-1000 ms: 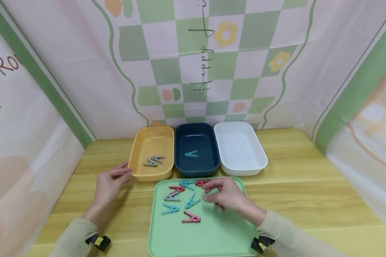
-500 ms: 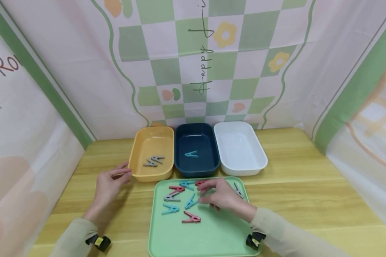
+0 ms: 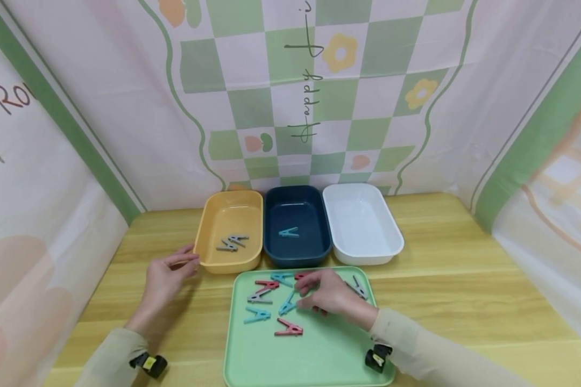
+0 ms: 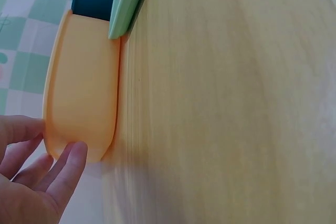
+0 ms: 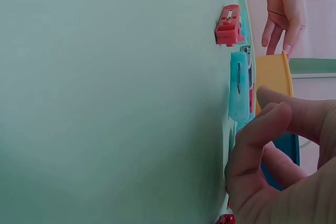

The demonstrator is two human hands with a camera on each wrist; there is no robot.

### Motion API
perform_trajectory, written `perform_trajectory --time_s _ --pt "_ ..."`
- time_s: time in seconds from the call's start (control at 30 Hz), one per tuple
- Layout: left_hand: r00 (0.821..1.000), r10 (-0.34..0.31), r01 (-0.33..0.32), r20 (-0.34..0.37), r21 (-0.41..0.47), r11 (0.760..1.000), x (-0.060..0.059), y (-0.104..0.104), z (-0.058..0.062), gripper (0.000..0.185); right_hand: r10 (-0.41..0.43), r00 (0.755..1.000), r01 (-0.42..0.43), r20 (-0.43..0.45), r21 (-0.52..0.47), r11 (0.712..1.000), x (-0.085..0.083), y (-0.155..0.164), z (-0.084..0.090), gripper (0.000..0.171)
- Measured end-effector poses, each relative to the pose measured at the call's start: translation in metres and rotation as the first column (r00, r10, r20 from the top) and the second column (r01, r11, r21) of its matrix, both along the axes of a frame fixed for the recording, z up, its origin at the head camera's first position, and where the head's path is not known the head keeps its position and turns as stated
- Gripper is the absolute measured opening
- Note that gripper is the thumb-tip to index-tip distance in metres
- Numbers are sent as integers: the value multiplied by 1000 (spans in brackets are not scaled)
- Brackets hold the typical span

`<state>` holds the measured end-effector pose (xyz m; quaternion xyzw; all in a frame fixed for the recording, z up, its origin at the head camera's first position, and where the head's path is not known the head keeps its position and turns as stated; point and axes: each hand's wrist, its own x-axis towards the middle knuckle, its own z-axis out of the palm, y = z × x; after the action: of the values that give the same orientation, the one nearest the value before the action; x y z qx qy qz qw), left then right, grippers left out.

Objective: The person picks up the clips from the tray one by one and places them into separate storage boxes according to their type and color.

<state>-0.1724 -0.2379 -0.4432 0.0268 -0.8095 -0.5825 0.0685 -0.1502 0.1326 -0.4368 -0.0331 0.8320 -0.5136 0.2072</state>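
Green tray (image 3: 314,357), blue clothespin (image 3: 286,306) just beside the right grip (image 3: 333,293), loosely parted, empty.

Two beige-sleeved forearms (image 3: 108,355) slant inward. The bare left hand (image 3: 165,278), fingers extended, sits in from the left edge of the yellow wood-grain desk (image 3: 445,258); the bare right hand (image 3: 333,293) hovers mid-desk, fingers bent, thumb and index tips apart.
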Motion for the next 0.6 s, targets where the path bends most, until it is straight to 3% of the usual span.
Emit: perform_trajectory --time_s 0.4,0.6 --pt "1000 -7 7 11 4 1000 0 -1 0 22 51 998 -51 -30 -20 998 8 -1 -4 32" --pt "1000 -4 4 15 -5 1000 -1 -1 -2 21 14 1000 -15 -25 -40 999 9 -4 -2 36"
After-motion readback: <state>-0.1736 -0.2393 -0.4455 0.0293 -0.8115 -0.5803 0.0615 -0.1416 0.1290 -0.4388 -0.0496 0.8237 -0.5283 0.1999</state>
